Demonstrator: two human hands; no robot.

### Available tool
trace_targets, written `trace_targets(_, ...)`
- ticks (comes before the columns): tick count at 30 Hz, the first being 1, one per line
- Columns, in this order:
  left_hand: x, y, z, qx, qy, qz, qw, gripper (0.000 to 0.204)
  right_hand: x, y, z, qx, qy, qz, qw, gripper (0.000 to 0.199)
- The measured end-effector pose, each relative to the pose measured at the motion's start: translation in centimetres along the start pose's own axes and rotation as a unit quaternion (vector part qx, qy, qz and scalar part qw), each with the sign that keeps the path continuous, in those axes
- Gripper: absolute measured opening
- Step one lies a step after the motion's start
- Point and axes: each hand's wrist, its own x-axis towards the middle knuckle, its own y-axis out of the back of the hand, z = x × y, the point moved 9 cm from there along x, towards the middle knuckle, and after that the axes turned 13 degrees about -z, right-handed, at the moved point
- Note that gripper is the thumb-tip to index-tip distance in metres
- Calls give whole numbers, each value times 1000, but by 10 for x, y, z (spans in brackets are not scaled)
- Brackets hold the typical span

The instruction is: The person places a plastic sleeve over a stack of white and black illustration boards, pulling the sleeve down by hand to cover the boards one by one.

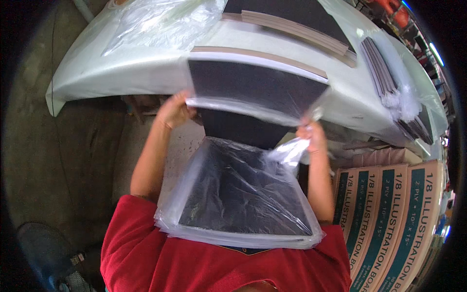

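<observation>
My left hand [176, 110] and my right hand [313, 136] grip the two sides of a clear plastic bag [243, 110]. Its mouth spans a black board [253, 85] that lies at the near edge of the covered table, with pale board edges showing behind. Between my arms a stack of black boards in clear plastic [243, 190] rests against my red shirt, its near edge layered. Loose, crumpled plastic hangs below my right hand. My fingertips are partly hidden by the film, and the right hand is slightly blurred.
More black boards [296, 24] are piled at the table's back. Clear plastic sheets [163, 27] lie at the far left. Wrapped bundles [382, 68] sit on the right side. Brown and green cartons [413, 214] stand at my right, and a dark fan [46, 253] at lower left.
</observation>
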Motion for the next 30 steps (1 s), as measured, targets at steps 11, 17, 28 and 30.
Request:
trace_targets(11,-72,58,-154,313,264,101,907,36,-52,137,101,-479,-285,94,825,28)
trace_targets(17,-48,56,-78,568,341,-80,745,28,-32,-48,-45,-518,-126,9,846,14)
trace_targets(28,8,-262,41,524,-131,-135,831,31,-13,-242,-98,-260,283,-63,921,40)
trace_targets(30,17,-241,42,406,-97,-89,904,28,-8,-224,-87,-269,230,-56,934,35)
